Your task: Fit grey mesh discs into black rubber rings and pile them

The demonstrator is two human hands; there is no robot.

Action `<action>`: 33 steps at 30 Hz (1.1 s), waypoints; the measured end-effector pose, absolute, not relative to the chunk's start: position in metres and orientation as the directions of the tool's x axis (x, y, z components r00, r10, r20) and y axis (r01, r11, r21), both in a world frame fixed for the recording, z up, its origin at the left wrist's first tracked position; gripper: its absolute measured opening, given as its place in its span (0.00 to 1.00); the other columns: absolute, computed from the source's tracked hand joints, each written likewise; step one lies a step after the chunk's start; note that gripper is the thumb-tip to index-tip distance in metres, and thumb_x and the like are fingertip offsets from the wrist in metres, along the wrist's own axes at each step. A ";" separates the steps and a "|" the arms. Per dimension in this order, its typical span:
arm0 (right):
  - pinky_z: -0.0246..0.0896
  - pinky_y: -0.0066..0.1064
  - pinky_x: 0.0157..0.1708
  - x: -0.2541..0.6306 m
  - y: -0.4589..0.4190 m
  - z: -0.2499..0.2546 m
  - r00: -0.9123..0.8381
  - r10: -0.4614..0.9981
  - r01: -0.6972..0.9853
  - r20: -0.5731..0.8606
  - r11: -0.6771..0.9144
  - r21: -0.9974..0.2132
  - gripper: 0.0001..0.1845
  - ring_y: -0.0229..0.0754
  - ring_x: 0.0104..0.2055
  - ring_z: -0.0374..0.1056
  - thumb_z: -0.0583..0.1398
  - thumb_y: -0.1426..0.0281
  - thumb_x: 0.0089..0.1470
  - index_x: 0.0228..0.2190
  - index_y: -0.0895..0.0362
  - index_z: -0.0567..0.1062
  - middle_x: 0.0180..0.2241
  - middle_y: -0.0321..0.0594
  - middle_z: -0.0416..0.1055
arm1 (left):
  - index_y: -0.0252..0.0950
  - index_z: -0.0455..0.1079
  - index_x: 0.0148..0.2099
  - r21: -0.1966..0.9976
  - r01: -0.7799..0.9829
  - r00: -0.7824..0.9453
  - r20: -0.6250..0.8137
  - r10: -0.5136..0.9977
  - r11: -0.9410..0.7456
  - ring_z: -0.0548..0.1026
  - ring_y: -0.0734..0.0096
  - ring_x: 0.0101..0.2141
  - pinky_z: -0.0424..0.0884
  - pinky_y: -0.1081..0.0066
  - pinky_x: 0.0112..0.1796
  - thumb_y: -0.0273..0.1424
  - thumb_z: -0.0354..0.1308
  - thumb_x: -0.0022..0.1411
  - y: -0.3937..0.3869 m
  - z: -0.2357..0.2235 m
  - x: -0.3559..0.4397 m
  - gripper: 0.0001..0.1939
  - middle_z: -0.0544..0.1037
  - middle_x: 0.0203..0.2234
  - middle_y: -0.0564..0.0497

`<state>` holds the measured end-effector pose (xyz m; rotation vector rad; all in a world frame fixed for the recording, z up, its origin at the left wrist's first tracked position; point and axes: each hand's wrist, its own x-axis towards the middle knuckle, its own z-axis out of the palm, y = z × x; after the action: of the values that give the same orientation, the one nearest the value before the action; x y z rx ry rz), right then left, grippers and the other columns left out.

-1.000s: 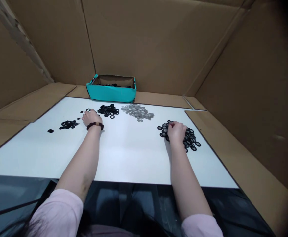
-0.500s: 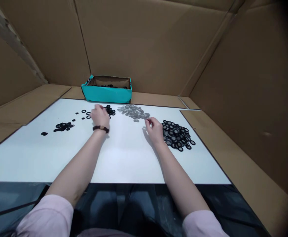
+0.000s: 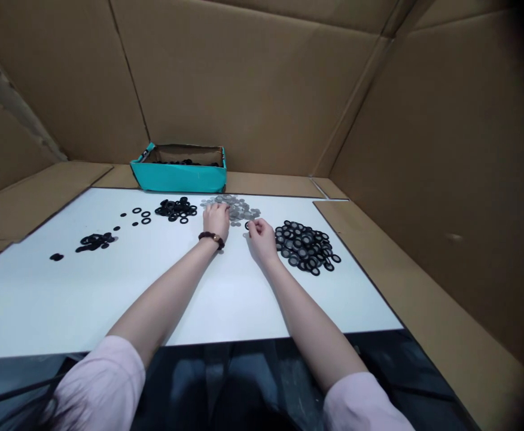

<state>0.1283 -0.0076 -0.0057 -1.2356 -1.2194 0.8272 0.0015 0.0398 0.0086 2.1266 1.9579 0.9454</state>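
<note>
My left hand (image 3: pixel 217 220), with a dark beaded bracelet at the wrist, reaches into the pile of thin grey discs (image 3: pixel 243 211). Its fingers are bent together, and whatever is between their tips is hidden. Close by on the right, my right hand (image 3: pixel 263 239) pinches a black ring (image 3: pixel 246 225) just above the white board. To its right lies a heap of black rings with grey centres (image 3: pixel 307 246). Plain black rings (image 3: pixel 176 209) form another pile left of my left hand.
A turquoise box (image 3: pixel 179 178) holding black pieces stands behind the white board (image 3: pixel 226 299). Loose rings (image 3: pixel 146 214) and a small black pile (image 3: pixel 95 240) lie on the left. Cardboard walls (image 3: pixel 244 90) enclose the back and sides.
My left hand has moved right, from the plain black rings to the grey discs. A black ring now shows at my right fingertips. The whole view has shifted slightly.
</note>
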 end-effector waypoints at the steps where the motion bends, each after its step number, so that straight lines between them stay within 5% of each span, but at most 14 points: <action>1: 0.50 0.25 0.22 0.128 -0.008 -0.006 0.205 0.950 0.169 0.236 0.203 -0.965 0.11 0.32 0.19 0.54 0.54 0.63 0.48 0.21 0.56 0.64 0.15 0.29 0.57 | 0.35 0.72 0.46 0.431 0.893 -0.029 0.350 0.936 -0.133 0.65 0.53 0.47 0.59 0.60 0.46 0.29 0.43 0.63 0.047 0.007 0.002 0.18 0.74 0.43 0.40; 6: 0.49 0.26 0.22 0.127 -0.007 -0.008 0.203 0.945 0.222 0.258 0.213 -0.952 0.11 0.33 0.20 0.54 0.54 0.62 0.48 0.21 0.56 0.64 0.15 0.30 0.58 | 0.34 0.74 0.45 0.276 0.952 0.050 0.282 0.958 -0.131 0.62 0.49 0.50 0.60 0.56 0.46 0.29 0.44 0.62 0.063 0.003 0.007 0.18 0.72 0.45 0.37; 11: 0.49 0.26 0.22 0.127 -0.006 -0.008 0.201 0.941 0.237 0.271 0.222 -0.946 0.12 0.33 0.20 0.53 0.54 0.61 0.48 0.21 0.56 0.64 0.15 0.30 0.57 | 0.33 0.74 0.44 0.246 0.952 0.100 0.308 0.946 -0.181 0.63 0.49 0.50 0.61 0.56 0.46 0.27 0.45 0.61 0.064 0.002 0.004 0.16 0.72 0.44 0.37; 25: 0.52 0.25 0.21 0.128 -0.006 -0.003 0.235 0.953 0.130 0.189 0.162 -0.978 0.10 0.33 0.19 0.55 0.55 0.63 0.47 0.21 0.56 0.65 0.15 0.30 0.59 | 0.34 0.72 0.36 0.539 0.799 -0.038 0.488 0.872 -0.267 0.67 0.56 0.44 0.61 0.58 0.47 0.25 0.47 0.59 0.067 -0.001 -0.001 0.12 0.75 0.38 0.41; 30: 0.48 0.24 0.16 0.126 -0.003 0.000 0.201 0.980 -0.035 0.007 0.015 -0.999 0.09 0.30 0.15 0.54 0.59 0.65 0.41 0.21 0.57 0.67 0.13 0.29 0.60 | 0.34 0.70 0.37 0.754 0.591 -0.087 0.415 0.906 -0.288 0.71 0.63 0.36 0.67 0.64 0.40 0.26 0.47 0.59 0.035 0.000 0.006 0.10 0.77 0.33 0.46; 33: 0.46 0.24 0.15 0.124 -0.005 0.001 0.162 0.987 -0.081 -0.019 -0.006 -0.997 0.10 0.30 0.14 0.52 0.62 0.65 0.38 0.19 0.57 0.67 0.11 0.29 0.59 | 0.34 0.70 0.38 0.780 0.550 -0.048 0.387 0.921 -0.299 0.72 0.64 0.37 0.67 0.65 0.40 0.25 0.46 0.59 0.007 0.002 0.012 0.11 0.77 0.34 0.46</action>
<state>0.1242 -0.0054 0.0013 -1.2324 -1.0245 1.1343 0.0117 0.0073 0.0016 1.8451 1.5571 1.2919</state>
